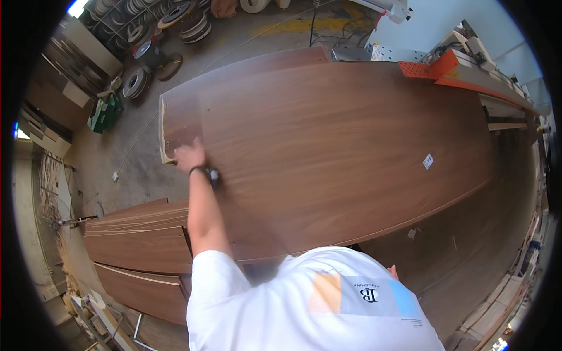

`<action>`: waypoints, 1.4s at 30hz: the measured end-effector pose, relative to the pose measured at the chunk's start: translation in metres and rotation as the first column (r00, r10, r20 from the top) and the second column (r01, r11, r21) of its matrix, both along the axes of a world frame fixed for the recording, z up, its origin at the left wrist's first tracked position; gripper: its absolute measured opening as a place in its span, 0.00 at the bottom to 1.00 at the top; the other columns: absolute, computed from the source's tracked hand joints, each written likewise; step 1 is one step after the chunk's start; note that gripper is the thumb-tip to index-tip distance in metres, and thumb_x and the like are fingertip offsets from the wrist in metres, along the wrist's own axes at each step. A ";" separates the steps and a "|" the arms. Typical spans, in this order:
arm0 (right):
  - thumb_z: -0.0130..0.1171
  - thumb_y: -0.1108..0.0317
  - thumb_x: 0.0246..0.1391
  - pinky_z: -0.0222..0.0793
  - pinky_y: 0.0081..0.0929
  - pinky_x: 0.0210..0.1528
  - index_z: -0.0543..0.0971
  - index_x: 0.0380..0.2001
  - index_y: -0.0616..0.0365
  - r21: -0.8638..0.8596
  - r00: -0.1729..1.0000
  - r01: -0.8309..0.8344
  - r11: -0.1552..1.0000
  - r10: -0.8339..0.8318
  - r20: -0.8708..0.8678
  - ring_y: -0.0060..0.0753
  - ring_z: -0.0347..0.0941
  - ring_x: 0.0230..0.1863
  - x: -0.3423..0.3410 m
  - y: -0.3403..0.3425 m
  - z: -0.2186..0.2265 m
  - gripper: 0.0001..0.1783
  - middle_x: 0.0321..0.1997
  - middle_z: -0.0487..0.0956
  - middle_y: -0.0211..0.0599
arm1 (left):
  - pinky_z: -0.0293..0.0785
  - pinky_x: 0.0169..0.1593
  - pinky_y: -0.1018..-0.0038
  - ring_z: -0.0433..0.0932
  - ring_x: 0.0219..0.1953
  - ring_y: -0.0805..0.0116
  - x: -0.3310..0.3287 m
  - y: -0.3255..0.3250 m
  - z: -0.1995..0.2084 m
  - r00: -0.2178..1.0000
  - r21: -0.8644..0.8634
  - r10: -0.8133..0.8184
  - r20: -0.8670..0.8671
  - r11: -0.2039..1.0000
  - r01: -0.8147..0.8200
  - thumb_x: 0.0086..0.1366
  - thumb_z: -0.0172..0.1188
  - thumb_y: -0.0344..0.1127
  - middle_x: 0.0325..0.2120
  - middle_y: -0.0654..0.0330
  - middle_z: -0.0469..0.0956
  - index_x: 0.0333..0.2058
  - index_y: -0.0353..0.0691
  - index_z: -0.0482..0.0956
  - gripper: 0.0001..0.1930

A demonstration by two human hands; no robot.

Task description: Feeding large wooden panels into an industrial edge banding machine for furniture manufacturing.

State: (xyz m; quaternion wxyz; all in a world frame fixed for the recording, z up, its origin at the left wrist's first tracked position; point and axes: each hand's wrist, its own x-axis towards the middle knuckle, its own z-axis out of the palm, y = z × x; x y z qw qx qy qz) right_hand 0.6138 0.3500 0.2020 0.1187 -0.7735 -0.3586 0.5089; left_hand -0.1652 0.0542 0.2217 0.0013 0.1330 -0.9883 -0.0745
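My left hand [191, 156] reaches out over the left end of a large brown wood-grain panel [328, 134], near the corner of a darker strip of board [182, 120] with a pale raw edge. The hand is smeared by motion, so I cannot make out whether its fingers hold the edge. On that wrist sits a dark band with a watch [212, 175]. Of my right hand [393, 271] just a bit of finger shows beside my white shirt; the rest is hidden. A small white label [428, 161] is stuck on the panel's right part.
More brown panels [137, 248] are stacked at the lower left. An orange perforated machine part [433, 70] and its long rail stand over the far right. Rolls of edging [136, 83], a green box [105, 113] and a cable lie on the floor to the left.
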 end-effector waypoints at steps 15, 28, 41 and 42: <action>0.54 0.41 0.59 0.67 0.23 0.22 0.78 0.28 0.58 0.093 0.846 -0.403 0.910 0.410 -0.342 0.23 0.74 0.19 -0.095 0.165 -0.009 0.27 0.21 0.79 0.33 | 0.64 0.24 0.76 0.67 0.21 0.75 0.327 -0.065 -0.039 0.793 0.805 -0.294 0.534 0.465 -0.369 0.69 0.49 0.59 0.20 0.70 0.67 0.36 0.46 0.75 0.21; 0.56 0.45 0.59 0.65 0.27 0.24 0.75 0.17 0.60 0.338 0.899 -0.338 0.878 0.408 -0.161 0.27 0.71 0.16 -0.076 0.242 -0.020 0.29 0.13 0.73 0.33 | 0.69 0.50 0.67 0.73 0.44 0.65 0.446 0.095 0.005 0.819 0.807 -0.428 0.384 0.586 -0.072 0.75 0.41 0.48 0.42 0.56 0.76 0.50 0.32 0.70 0.22; 0.57 0.43 0.58 0.63 0.25 0.24 0.75 0.17 0.60 0.419 0.942 -0.164 0.893 0.268 -0.202 0.24 0.68 0.16 -0.041 0.344 -0.024 0.30 0.13 0.72 0.30 | 0.71 0.44 0.62 0.76 0.37 0.58 0.486 0.193 -0.010 0.778 0.736 -0.560 0.284 0.647 0.197 0.74 0.37 0.51 0.34 0.48 0.77 0.42 0.31 0.73 0.25; 0.57 0.43 0.58 0.63 0.25 0.24 0.75 0.17 0.60 0.424 0.938 -0.171 0.890 0.279 -0.206 0.24 0.68 0.16 -0.041 0.350 -0.025 0.30 0.13 0.72 0.30 | 0.71 0.45 0.62 0.76 0.39 0.57 0.489 0.197 -0.010 0.780 0.775 -0.583 0.228 0.593 0.217 0.74 0.38 0.51 0.35 0.47 0.77 0.43 0.31 0.73 0.25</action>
